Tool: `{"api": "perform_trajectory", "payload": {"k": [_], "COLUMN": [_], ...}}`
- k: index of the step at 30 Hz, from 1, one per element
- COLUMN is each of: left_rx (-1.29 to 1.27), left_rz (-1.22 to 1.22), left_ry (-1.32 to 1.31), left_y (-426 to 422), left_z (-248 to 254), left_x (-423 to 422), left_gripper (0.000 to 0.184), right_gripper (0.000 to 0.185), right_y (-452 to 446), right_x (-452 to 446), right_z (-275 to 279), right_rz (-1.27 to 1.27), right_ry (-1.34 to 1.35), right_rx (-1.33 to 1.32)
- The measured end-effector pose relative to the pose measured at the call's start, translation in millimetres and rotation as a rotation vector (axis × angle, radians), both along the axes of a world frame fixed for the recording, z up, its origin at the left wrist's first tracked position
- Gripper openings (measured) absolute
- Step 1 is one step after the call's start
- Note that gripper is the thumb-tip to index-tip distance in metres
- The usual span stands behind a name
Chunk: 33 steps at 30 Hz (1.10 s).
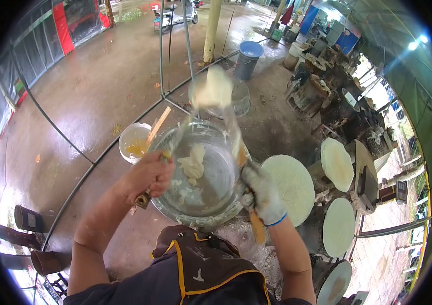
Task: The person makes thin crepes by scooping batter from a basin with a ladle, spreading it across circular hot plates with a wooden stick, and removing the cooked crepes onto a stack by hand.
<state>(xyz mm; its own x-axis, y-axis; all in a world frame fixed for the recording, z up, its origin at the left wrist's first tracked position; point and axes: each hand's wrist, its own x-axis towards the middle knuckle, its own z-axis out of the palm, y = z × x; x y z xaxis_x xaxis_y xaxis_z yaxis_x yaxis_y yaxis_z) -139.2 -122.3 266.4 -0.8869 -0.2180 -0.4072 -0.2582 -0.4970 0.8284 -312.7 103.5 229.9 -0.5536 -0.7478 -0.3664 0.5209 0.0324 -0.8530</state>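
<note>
A pale lump of dough [213, 91], smeared by motion, is up above the far rim of a large metal basin [195, 222]. My bare left hand [152, 175] is closed round the handle of a tool whose long blurred shaft [181, 133] reaches toward that lump. In a white glove, my right hand [261, 190] grips a second long tool with a wooden handle [257, 227]; its shaft [234, 133] also runs up to the dough. The exact kind of both tools is blurred. A smaller piece of dough [192, 161] lies in the basin, with scraps beside it.
Left of the basin stands a white bucket [124, 143] with yellowish liquid and a wooden stick [158, 124]. To the right are several round pale sheets, the nearest [288, 189] beside my glove. A bucket with a blue top [249, 61] and metal frame poles [165, 56] stand ahead.
</note>
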Motion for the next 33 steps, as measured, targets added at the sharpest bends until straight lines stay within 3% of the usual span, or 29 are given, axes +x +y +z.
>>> {"api": "perform_trajectory", "payload": {"k": [2, 5, 9, 12, 13, 17, 19, 22, 29, 33], "left_rx": [0.239, 0.539, 0.693, 0.315, 0.354, 0.068, 0.103, 0.134, 0.147, 0.203], "left_rz": [-0.078, -0.167, -0.261, -0.272, -0.356, -0.518, -0.575, -0.718, -1.234, -1.553], "left_ry": [-0.124, -0.221, -0.211, -0.175, -0.118, 0.014, -0.091, -0.255, -0.498, -0.644], "left_y": [-2, 5, 30, 73, 76, 133, 171, 243, 491, 647], "left_z": [-55, -121, -122, -57, -57, -62, -60, -76, -132, -139], "left_x": [1, -1, -11, -22, -25, -51, -66, -75, -29, 13], "left_gripper": [0.019, 0.030, 0.022, 0.007, 0.014, 0.014, 0.014, 0.012, 0.009, 0.016], "right_gripper": [0.048, 0.038, 0.047, 0.046, 0.045, 0.041, 0.039, 0.042, 0.042, 0.046], "right_y": [11, 40, 77, 112, 123, 192, 228, 293, 486, 582], "right_x": [10, 18, 37, 47, 54, 70, 87, 137, 310, 412], "right_z": [-51, -110, -158, -104, -92, -86, -84, -96, -144, -150], "right_rz": [-0.058, 0.009, -0.236, -0.234, -0.322, -0.506, -0.597, -0.795, -1.259, -1.361], "right_ry": [-0.060, -0.081, 0.152, 0.276, 0.289, 0.481, 0.408, 0.087, 0.020, -0.024], "right_rx": [0.065, 0.182, 0.167, 0.271, 0.238, 0.331, 0.429, 0.420, 0.553, 0.921]}}
